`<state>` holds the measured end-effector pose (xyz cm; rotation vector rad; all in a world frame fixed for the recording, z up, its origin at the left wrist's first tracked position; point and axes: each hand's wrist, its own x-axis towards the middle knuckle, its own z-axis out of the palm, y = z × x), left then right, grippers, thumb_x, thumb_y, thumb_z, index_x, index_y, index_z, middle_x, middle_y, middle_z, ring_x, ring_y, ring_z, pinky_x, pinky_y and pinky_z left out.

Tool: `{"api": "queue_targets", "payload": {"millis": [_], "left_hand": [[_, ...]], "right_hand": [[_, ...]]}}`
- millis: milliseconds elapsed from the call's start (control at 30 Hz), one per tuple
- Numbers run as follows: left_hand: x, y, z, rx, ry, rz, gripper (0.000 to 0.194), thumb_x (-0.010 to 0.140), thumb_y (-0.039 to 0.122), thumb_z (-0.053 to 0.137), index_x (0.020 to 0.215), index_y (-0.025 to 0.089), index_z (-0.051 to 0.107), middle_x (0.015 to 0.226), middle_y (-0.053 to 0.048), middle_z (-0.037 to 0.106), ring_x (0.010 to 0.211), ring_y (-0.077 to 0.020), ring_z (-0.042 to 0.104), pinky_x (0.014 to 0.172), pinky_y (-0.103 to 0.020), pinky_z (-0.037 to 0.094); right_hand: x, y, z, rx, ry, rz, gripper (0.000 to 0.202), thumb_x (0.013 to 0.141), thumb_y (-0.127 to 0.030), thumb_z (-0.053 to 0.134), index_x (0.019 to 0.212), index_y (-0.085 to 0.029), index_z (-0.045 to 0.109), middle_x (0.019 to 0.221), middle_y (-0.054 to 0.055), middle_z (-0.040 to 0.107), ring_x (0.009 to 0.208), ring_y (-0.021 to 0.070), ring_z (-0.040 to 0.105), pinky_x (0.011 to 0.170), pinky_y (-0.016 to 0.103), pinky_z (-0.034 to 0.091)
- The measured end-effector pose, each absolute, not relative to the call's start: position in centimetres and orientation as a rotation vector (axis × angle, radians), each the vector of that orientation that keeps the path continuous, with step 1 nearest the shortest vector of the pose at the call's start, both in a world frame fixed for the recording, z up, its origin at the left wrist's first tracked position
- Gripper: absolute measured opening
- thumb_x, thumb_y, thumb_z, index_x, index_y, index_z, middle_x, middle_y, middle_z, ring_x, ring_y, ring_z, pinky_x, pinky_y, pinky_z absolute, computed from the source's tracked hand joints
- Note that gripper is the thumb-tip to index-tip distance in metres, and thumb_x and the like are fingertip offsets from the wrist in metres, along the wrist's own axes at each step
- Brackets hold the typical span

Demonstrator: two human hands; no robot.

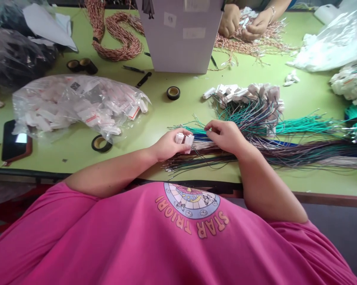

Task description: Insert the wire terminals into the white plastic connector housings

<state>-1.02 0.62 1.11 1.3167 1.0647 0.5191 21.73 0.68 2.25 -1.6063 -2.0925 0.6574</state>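
Observation:
My left hand (170, 145) is closed around a few white connector housings (188, 141), which stick out between thumb and fingers. Just to its right, my right hand (224, 134) hovers over the wires with thumb and forefinger curled together; whatever is between the fingertips is too small to make out. Under both hands lie bundles of long dark wires (297, 153), with white and blue ones among them. Green wires (304, 124) stretch off to the right. Behind my right hand is a pile of wires ending in white connector housings (234, 94).
A clear plastic bag of white housings (77, 105) lies at left, near a phone (16, 140) and a black tape roll (102, 143). Another tape roll (173, 93) sits below a grey box (184, 39). Across the table, another person's hands (257, 25) work over twisted wires.

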Motion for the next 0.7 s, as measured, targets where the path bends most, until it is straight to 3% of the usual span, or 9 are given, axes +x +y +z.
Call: {"api": "queue_targets", "payload": {"millis": [267,500,700], "left_hand": [[0.0,1.2,1.4,1.334,1.047,0.650,0.044,0.066,0.021,0.075,0.108,0.014,0.063,0.094,-0.003,0.067,0.076,-0.0117,0.060,0.074,-0.028,0.051],[0.7,1.3,-0.2,0.770,0.856,0.673,0.057,0.058,0.015,0.081,0.111,0.013,0.060,0.094,-0.005,0.067,0.078,-0.0154,0.066,0.075,-0.035,0.056],[0.6,1.4,-0.8,0.754,0.844,0.690,0.057,0.058,0.013,0.081,0.111,0.013,0.061,0.092,-0.004,0.067,0.075,-0.0153,0.066,0.070,-0.033,0.056]], "right_hand": [[20.4,-0.5,3.2,-1.386,-1.999,0.807,0.023,0.080,-0.027,0.056,0.088,-0.016,0.074,0.071,0.001,0.067,0.064,0.0120,0.054,0.064,0.024,0.040],[21.0,-0.1,2.9,-1.536,-2.049,0.732,0.020,0.077,-0.026,0.056,0.078,-0.016,0.074,0.057,-0.001,0.059,0.057,0.0111,0.047,0.059,0.024,0.035],[20.8,-0.3,2.4,-1.573,-2.189,0.545,0.019,0.076,-0.020,0.053,0.074,-0.016,0.071,0.066,0.003,0.067,0.061,0.0133,0.054,0.061,0.024,0.035]]}}
